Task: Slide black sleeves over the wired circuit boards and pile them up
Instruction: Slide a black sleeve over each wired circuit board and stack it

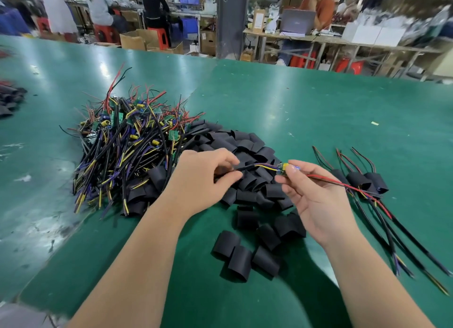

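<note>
At centre frame the right hand (316,200) keeps a narrow grip. Its thumb and fingertips pinch a small wired circuit board (282,168), which is held in the air above the tabletop (318,102) with the palm turned up toward the camera. The board's green face and yellow component lie uncovered. Its red and black leads (328,181) run to the right across the palm. Its black cable (247,167), with yellow and purple cores showing near the board, runs to the left. The left hand (203,178) holds that cable in a pinching grip, fingers curled and the back of the hand toward the camera.

Under and behind both hands lies a heap of black sleeves (245,146), which are short flattened tubes. A few loose sleeves (239,257) lie apart from the heap at lower centre. Left of centre, touching the heap, is a large tangle of bare wired boards (127,141) with black, yellow, purple and red wires. At the right a few sleeved boards (362,180) lie side by side, with their thin leads pointing up the frame and their black cables trailing toward the lower right corner.

The tabletop is green and glossy. At the left edge lies another dark pile (9,99), too blurred to tell apart. Along the top of the frame, people sit on red stools (105,32) at benches among cardboard boxes (133,42), and a laptop (296,21) stands at upper right.
</note>
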The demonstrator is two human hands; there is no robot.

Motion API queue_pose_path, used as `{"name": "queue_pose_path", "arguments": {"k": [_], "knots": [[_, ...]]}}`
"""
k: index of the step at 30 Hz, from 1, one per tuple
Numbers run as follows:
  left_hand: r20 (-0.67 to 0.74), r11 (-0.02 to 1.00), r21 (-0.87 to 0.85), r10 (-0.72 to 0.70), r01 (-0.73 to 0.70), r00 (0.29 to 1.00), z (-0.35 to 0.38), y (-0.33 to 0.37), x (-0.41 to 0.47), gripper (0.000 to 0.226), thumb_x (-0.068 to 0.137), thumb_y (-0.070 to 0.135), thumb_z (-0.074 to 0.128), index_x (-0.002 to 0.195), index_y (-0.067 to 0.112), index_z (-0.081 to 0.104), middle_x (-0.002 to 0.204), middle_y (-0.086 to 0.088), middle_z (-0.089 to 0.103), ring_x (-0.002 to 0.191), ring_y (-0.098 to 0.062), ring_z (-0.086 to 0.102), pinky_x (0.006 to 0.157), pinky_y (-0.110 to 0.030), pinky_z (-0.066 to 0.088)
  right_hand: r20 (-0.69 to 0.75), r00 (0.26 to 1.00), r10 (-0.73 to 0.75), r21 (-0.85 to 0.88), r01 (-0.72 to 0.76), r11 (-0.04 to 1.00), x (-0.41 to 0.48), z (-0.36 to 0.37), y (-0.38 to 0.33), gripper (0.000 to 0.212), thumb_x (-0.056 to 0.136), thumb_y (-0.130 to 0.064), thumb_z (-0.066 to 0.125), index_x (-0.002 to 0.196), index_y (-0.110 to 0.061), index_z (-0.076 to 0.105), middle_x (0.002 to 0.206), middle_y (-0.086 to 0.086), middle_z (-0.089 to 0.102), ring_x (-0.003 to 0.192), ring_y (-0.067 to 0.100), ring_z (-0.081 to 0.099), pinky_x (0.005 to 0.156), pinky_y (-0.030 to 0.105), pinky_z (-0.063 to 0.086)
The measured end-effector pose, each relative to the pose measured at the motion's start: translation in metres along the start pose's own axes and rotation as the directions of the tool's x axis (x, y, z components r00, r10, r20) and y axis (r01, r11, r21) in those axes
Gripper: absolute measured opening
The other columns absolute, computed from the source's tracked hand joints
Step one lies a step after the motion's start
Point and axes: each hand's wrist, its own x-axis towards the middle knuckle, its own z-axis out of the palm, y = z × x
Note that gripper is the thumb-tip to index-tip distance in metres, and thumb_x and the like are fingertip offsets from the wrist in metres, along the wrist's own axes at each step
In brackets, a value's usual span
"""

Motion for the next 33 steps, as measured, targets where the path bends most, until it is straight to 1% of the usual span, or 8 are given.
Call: {"name": "queue_pose_path", "arguments": {"k": [3, 6, 11, 19, 26, 27, 30, 33], "knots": [[-0.022, 0.996, 0.004, 0.087, -0.087, 0.996, 0.010, 0.015, 0.000, 0.032, 0.076, 0.043, 0.071, 0.102, 0.026, 0.066, 0.088, 0.016, 0.069, 0.084, 0.004, 0.060, 0.086, -0.026, 0.040, 0.016, 0.998, 0.060, -0.002, -0.060, 0.998, -0.001, 0.007, 0.006, 0.020, 0.066, -0.011, 0.070, 0.085, -0.006, 0.065, 0.071, 0.006, 0.071, 0.064, 0.016, 0.070, 0.056, 0.018, 0.052], [-0.055, 0.981, 0.011, 0.193, -0.192, 0.980, 0.019, 0.025, -0.001, 0.015, 0.081, 0.027, 0.070, 0.094, 0.017, 0.068, 0.086, 0.010, 0.069, 0.080, -0.007, 0.058, 0.077, -0.028, 0.042, 0.044, 0.989, 0.144, -0.020, -0.143, 0.990, -0.005, 0.012, 0.009, 0.018, 0.066, -0.018, 0.070, 0.082, -0.012, 0.067, 0.075, 0.006, 0.073, 0.062, 0.015, 0.070, 0.054, 0.018, 0.052], [-0.092, 0.974, -0.137, 0.167, -0.178, 0.982, 0.019, 0.026, -0.002, 0.010, 0.083, 0.017, 0.069, 0.088, 0.010, 0.073, 0.080, 0.007, 0.070, 0.074, -0.004, 0.060, 0.068, -0.019, 0.047, 0.033, 0.985, 0.169, -0.081, -0.166, 0.983, -0.005, 0.012, 0.007, 0.022, 0.063, -0.028, 0.073, 0.082, -0.017, 0.070, 0.078, 0.008, 0.073, 0.057, 0.015, 0.068, 0.048, 0.017, 0.048], [0.007, 0.878, -0.417, -0.254, 0.234, 0.967, 0.021, 0.011, 0.005, 0.010, 0.081, 0.016, 0.074, 0.084, 0.026, 0.076, 0.060, 0.015, 0.066, 0.053, -0.003, 0.062, 0.050, -0.011, 0.041, 0.133, 0.990, -0.049, -0.313, 0.089, 0.945, 0.004, 0.014, 0.007, 0.037, 0.077, 0.001, 0.072, 0.106, -0.022, 0.067, 0.077, -0.003, 0.073, 0.072, 0.009, 0.066, 0.067, 0.018, 0.052], [0.123, 0.841, -0.426, -0.312, 0.334, 0.942, 0.016, 0.003, 0.004, 0.016, 0.082, 0.018, 0.073, 0.073, 0.031, 0.072, 0.060, 0.005, 0.068, 0.053, -0.006, 0.059, 0.049, -0.019, 0.046, 0.212, 0.977, 0.002, -0.466, 0.100, 0.879, 0.009, 0.006, 0.001, 0.041, 0.078, 0.011, 0.069, 0.105, -0.020, 0.066, 0.088, -0.003, 0.075, 0.078, 0.009, 0.069, 0.075, 0.019, 0.054], [0.111, 0.838, -0.432, -0.319, 0.335, 0.941, 0.015, 0.003, 0.004, 0.017, 0.083, 0.016, 0.072, 0.073, 0.030, 0.071, 0.060, 0.006, 0.068, 0.051, -0.004, 0.059, 0.048, -0.018, 0.045, 0.197, 0.980, -0.023, -0.574, 0.134, 0.808, 0.011, 0.002, 0.000, 0.039, 0.078, 0.011, 0.069, 0.101, -0.021, 0.066, 0.095, 0.000, 0.074, 0.079, 0.012, 0.068, 0.078, 0.022, 0.054], [0.044, 0.855, -0.391, -0.351, 0.339, 0.935, 0.014, 0.000, 0.003, 0.020, 0.086, 0.014, 0.068, 0.074, 0.030, 0.069, 0.059, 0.015, 0.066, 0.049, 0.001, 0.057, 0.047, -0.013, 0.043, 0.179, 0.978, -0.103, -0.941, 0.201, 0.272, 0.018, -0.015, -0.003, 0.031, 0.077, -0.006, 0.075, 0.101, -0.022, 0.068, 0.086, -0.005, 0.067, 0.069, 0.004, 0.057, 0.069, 0.014, 0.041], [-0.002, 0.903, -0.271, -0.347, 0.333, 0.938, 0.013, -0.003, 0.003, 0.015, 0.089, 0.016, 0.064, 0.076, 0.024, 0.068, 0.058, 0.017, 0.064, 0.047, 0.003, 0.055, 0.048, -0.007, 0.040, 0.236, 0.971, -0.028, -0.962, 0.237, 0.136, 0.018, -0.020, -0.001, 0.039, 0.073, -0.013, 0.079, 0.108, -0.024, 0.069, 0.071, -0.012, 0.052, 0.063, -0.001, 0.047, 0.060, 0.004, 0.034]]}}
